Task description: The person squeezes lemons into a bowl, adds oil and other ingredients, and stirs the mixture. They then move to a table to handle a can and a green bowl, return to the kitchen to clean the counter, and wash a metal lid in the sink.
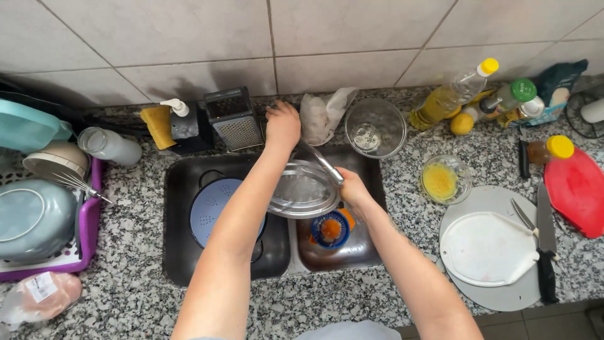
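Steel pan lid (302,189) is held over the sink (179,189), right hand (353,187) fingers grasping its rim; left hand (283,124) fingers clenched on the tap.

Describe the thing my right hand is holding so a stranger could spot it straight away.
Start at the double sink set in the speckled granite counter. Above the divider, the right hand holds a round metal strainer. Unlike the blue colander lying in the left basin, it is silver, fine-meshed and held up.
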